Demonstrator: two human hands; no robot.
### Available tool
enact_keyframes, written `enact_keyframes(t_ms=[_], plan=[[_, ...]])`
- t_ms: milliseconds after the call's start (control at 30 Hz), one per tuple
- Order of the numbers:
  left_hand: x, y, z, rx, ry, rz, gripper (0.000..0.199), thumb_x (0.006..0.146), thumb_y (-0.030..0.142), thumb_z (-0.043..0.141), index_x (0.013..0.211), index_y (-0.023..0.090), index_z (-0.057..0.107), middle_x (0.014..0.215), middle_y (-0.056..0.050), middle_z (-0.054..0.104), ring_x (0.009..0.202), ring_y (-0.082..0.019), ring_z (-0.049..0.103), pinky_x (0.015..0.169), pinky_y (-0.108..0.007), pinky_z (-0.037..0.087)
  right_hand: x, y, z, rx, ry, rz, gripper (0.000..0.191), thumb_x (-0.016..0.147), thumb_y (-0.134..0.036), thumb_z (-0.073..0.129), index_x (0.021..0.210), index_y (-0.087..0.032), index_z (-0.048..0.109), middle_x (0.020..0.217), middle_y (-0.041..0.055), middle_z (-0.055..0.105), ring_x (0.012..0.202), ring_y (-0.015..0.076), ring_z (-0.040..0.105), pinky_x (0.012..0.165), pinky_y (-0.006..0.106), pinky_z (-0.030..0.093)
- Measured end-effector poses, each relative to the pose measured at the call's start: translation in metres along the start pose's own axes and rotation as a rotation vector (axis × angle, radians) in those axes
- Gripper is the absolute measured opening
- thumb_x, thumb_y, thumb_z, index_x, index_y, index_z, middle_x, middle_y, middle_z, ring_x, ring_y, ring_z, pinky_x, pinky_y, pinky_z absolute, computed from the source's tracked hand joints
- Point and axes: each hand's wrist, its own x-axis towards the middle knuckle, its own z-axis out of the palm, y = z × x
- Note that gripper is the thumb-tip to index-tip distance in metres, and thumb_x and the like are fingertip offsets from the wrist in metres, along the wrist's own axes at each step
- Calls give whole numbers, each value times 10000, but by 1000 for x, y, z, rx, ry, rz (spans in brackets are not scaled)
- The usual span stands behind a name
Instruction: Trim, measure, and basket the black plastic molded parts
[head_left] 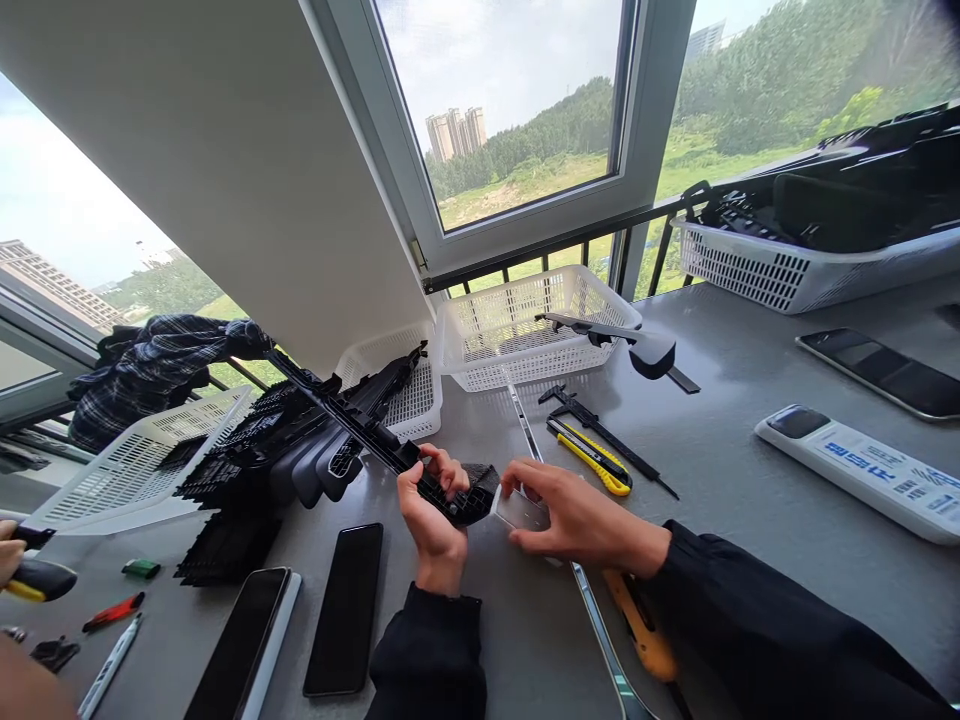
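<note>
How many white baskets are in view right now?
4. The far-left basket; the basket left of centre, partly covered by black parts; the centre basket beside it; and the right-hand basket. The parts could hide another.

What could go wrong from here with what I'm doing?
Your left hand grips the long part near one end, so its far end might swing into the stack. Your right hand is close to the yellow knife and could knock it.

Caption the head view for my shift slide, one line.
Left hand grips a long black part; right hand holds a translucent piece near its end, above a gray table.
</note>
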Motion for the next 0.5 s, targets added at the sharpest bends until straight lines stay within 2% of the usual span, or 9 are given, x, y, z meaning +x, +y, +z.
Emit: enact_keyframes(t_ms=[133, 233, 300, 433, 500], plan=[[-1, -3, 2, 18, 19, -10, 138, 810, 337, 643, 825, 215, 581, 585, 74, 360, 482, -95, 300, 467, -235, 283, -1, -2, 2, 77, -5, -113, 390, 734, -43, 722, 1058, -248, 648, 1128, 13, 620, 1048, 197, 615, 919, 285, 467], [-2, -5, 3, 39, 31, -27, 150, 798, 344, 648, 833, 217, 576, 587, 74, 371, 488, -96, 312, 473, -233, 286, -1, -2, 5, 83, 49, -46, 274, 812, -171, 768, 1054, -237, 658, 1031, 13, 651, 951, 201, 616, 864, 303, 476], [-3, -6, 4, 49, 27, -34, 157, 800, 351, 644, 844, 216, 577, 591, 74, 373, 489, -97, 318, 476, -233, 288, -1, -3, 8, 67, 72, -5, 266, 828, -244, 794, 1053, -229, 653, 975, 10, 654, 875, 198, 607, 808, 305, 477], [-3, -7, 4, 48, 9, -45, 157, 812, 357, 632, 853, 213, 583, 584, 76, 365, 486, -98, 322, 476, -237, 289, -1, -6, 9, 53, 46, -168, 405, 749, -58, 767, 1095, -244, 671, 1176, 41, 648, 1074, 221, 611, 950, 317, 479], [-3, -8, 4, 46, 9, -58, 162, 806, 360, 633, 850, 213, 583, 578, 76, 369, 484, -97, 322, 476, -234, 294, -1, -6, 9, 50, 46, -202, 418, 752, -29, 748, 1100, -250, 681, 1205, 44, 652, 1120, 228, 601, 988, 328, 469]])
